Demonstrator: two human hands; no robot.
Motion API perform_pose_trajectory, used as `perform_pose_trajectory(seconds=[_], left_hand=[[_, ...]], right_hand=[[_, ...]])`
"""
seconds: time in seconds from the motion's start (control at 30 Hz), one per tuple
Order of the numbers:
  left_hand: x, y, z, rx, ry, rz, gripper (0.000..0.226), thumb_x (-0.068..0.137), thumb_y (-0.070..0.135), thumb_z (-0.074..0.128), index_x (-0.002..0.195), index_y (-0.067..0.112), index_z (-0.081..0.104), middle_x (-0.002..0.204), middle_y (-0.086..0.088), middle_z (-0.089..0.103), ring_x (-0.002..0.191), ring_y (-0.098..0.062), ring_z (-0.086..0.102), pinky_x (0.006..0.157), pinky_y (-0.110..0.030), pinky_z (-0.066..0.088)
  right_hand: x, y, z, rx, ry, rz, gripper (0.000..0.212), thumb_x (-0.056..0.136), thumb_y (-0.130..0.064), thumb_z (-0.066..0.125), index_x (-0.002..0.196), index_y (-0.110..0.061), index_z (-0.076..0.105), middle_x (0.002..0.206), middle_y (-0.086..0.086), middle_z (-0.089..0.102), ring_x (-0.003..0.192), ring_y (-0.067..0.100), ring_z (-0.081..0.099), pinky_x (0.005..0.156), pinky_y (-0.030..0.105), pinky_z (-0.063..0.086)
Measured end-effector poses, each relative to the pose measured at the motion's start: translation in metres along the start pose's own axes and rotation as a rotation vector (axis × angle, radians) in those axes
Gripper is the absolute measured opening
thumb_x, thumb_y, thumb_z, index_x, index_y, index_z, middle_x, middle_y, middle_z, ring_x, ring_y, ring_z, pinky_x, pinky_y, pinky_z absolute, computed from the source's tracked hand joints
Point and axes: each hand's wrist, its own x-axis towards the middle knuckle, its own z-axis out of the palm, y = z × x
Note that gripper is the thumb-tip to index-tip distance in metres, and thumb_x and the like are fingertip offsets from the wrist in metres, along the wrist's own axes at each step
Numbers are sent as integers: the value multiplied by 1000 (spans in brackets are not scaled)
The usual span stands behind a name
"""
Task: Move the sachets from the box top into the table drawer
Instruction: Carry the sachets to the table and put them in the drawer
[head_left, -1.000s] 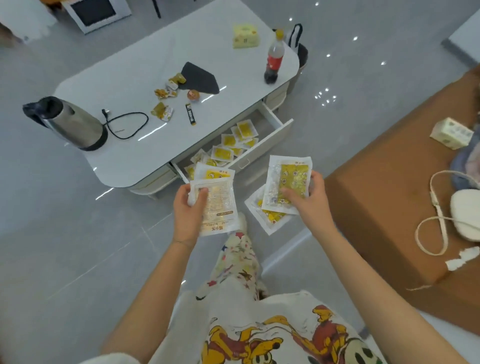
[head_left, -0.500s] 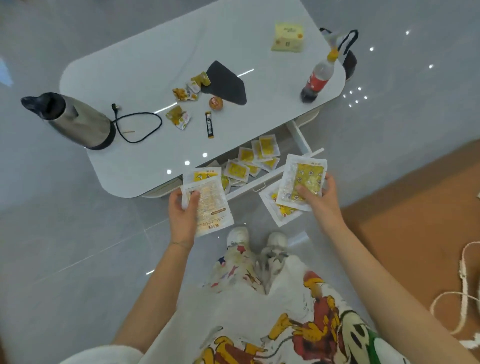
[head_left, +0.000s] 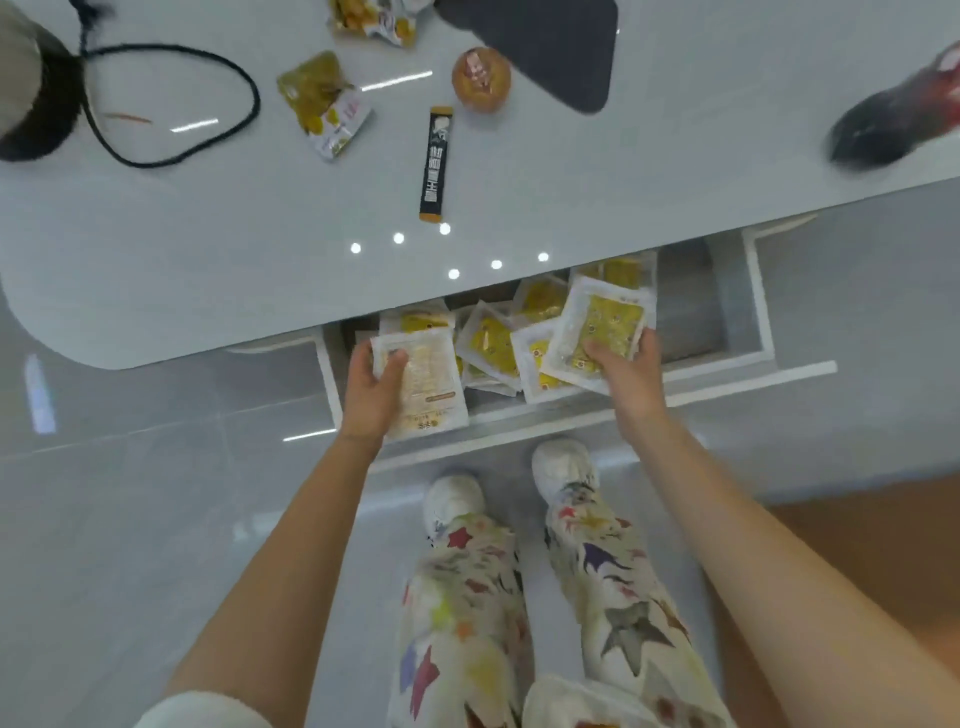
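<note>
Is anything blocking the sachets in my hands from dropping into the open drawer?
Nothing visible does. The left hand and right hand hold sachets directly over the open drawer; only loose sachets already inside lie beneath them.

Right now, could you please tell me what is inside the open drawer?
The drawer holds loose yellow sachets. More are being lowered in by the left hand and right hand. The tabletop hides its back part.
</note>
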Motion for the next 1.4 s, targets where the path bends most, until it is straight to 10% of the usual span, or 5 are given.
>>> perform_pose_trajectory(seconds=[0.17, 0.47, 0.97, 1.4], left_hand=[[73, -51, 23, -14, 0, -2, 35, 95, 28, 57, 126, 20, 44, 120, -3, 61, 101, -17, 65, 82, -33, 56], [48, -45, 25, 45, 17, -31, 50, 95, 29, 57, 140, 18, 37, 135, 0, 47, 123, -15, 45, 102, -33, 41], [-211, 150, -123, 91, 203, 226, 54, 94, 40, 56, 143, 27, 38, 137, 14, 42, 125, -1, 35, 105, -24, 27], [-417, 102, -310, 621, 681, 89, 80, 74, 67, 28, 143, 30, 40, 144, -7, 45, 133, -32, 38, 106, -47, 30]], right_hand=[[97, 37, 34, 11, -41, 107, 91, 63, -28, 79, 143, -20, 35, 135, 3, 54, 119, 25, 55, 102, 47, 45], [85, 35, 35, -406, 3, 53, 78, 85, -23, 71, 148, -18, 25, 148, 5, 38, 133, 26, 41, 100, 28, 36], [-205, -210, 43, -1164, -382, -834, 63, 86, -37, 63, 143, -27, 38, 146, -1, 42, 132, 24, 36, 104, 39, 34], [-439, -244, 176, -1612, -684, -1423, 74, 86, -41, 57, 150, -30, 20, 154, 1, 27, 141, 28, 20, 111, 44, 19]])
